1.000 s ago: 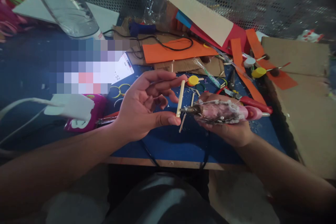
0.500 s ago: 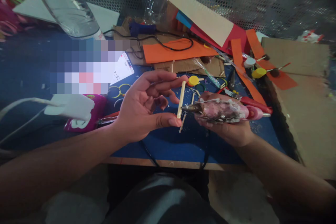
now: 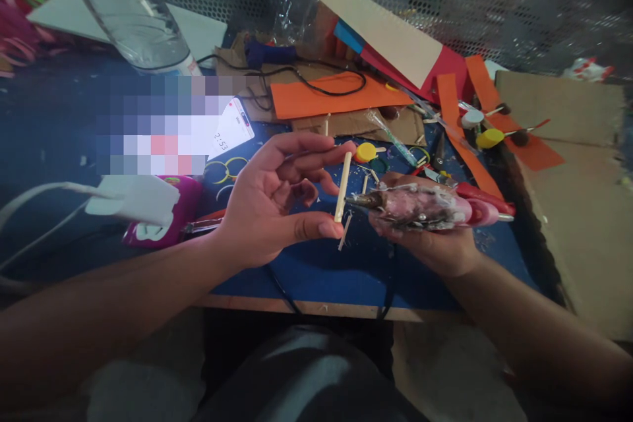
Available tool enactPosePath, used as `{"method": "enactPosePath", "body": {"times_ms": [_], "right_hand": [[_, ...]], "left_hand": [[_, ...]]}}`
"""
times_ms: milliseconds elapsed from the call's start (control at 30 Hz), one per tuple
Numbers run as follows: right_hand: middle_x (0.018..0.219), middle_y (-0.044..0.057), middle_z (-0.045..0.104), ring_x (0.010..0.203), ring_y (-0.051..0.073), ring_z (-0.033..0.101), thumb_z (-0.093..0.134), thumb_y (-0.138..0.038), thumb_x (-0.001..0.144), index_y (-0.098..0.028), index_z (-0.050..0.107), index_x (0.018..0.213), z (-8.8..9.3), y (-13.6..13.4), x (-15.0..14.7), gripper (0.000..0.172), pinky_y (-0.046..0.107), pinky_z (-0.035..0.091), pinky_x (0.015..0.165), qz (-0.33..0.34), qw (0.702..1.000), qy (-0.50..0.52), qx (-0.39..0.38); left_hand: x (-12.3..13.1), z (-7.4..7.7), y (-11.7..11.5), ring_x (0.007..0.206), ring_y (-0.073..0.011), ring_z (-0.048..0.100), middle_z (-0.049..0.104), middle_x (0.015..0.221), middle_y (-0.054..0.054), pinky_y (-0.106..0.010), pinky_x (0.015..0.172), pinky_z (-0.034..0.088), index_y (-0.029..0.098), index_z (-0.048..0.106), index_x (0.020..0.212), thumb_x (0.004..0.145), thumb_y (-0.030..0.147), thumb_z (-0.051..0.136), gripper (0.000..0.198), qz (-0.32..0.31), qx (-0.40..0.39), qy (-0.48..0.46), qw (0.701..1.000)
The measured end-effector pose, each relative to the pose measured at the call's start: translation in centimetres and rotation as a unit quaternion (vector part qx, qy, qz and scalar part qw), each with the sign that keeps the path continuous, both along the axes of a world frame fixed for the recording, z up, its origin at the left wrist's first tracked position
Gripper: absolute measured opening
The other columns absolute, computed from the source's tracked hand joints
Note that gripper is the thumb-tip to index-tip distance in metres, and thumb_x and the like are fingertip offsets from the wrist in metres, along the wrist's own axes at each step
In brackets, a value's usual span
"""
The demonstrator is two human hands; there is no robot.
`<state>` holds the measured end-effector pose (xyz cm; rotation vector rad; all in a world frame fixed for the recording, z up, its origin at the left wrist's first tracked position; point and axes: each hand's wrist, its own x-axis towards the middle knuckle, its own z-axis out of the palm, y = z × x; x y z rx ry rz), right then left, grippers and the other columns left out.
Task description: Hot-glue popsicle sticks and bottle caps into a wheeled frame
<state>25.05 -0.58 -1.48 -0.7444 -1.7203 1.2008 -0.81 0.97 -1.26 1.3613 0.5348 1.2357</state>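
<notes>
Between the thumb and a fingertip of my left hand (image 3: 284, 204), a short pale wooden stick (image 3: 343, 188) is held by its two ends, slightly tilted. My right hand (image 3: 430, 250) is wrapped round a worn pink hot glue gun (image 3: 420, 206) crusted with glue. The metal nozzle points left and is at the stick's middle; whether it touches I cannot tell. Below the stick a thin wooden piece (image 3: 345, 232) lies on the blue table (image 3: 321, 277). Behind my hands is a yellow cap (image 3: 366, 152).
A clear bottle (image 3: 143, 20) stands at the back left, near a lit phone (image 3: 232, 132). A white charger (image 3: 133, 198) sits on a magenta box. Orange sheets (image 3: 316, 99), cardboard (image 3: 573, 211) and red-handled pliers (image 3: 482, 194) lie about. A black cable hangs over the front edge.
The view has shifted very slightly. My hands, the stick and the glue gun keep almost the same pose; the phone timer has gone from 52 to 53.
</notes>
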Motion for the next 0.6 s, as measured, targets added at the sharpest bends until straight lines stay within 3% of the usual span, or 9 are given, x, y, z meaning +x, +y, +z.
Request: {"method": "enactPosePath", "body": {"times_ms": [233,400,600], "right_hand": [[0.103,-0.002,0.08,0.094,0.022,0.076,0.088,-0.023,0.091,-0.038,0.081,0.118,-0.24,-0.02,0.12,0.032,0.038,0.062,0.089,-0.017,1.0,-0.007,0.022],[0.106,-0.002,0.081,0.099,0.026,0.078,0.088,-0.014,0.086,-0.042,0.081,0.115,0.1,-0.09,0.1,0.041,0.042,0.065,0.092,-0.036,0.999,-0.019,0.021],[0.105,-0.003,0.081,0.098,0.026,0.079,0.088,-0.019,0.088,-0.046,0.08,0.119,-0.31,-0.05,0.34,0.042,0.043,0.066,0.092,-0.042,0.998,-0.03,0.027]], "left_hand": [[-0.1,-0.12,0.02,0.1,-0.0186,0.081,0.075,0.147,-0.006,-0.027,0.08,0.065,0.03,0.069,0.129,0.07,0.039,0.106,0.07,-0.004,0.003,0.003,1.0],[0.0,-0.15,-0.07,0.101,-0.0182,0.081,0.076,0.146,-0.004,-0.026,0.08,0.065,0.033,0.071,0.128,0.069,0.03,0.107,0.069,-0.011,-0.007,-0.014,1.0],[0.0,-0.26,-0.06,0.102,-0.0202,0.082,0.076,0.148,-0.008,-0.027,0.081,0.066,0.03,0.068,0.13,0.069,0.035,0.107,0.072,-0.004,-0.009,0.007,1.0]]}}
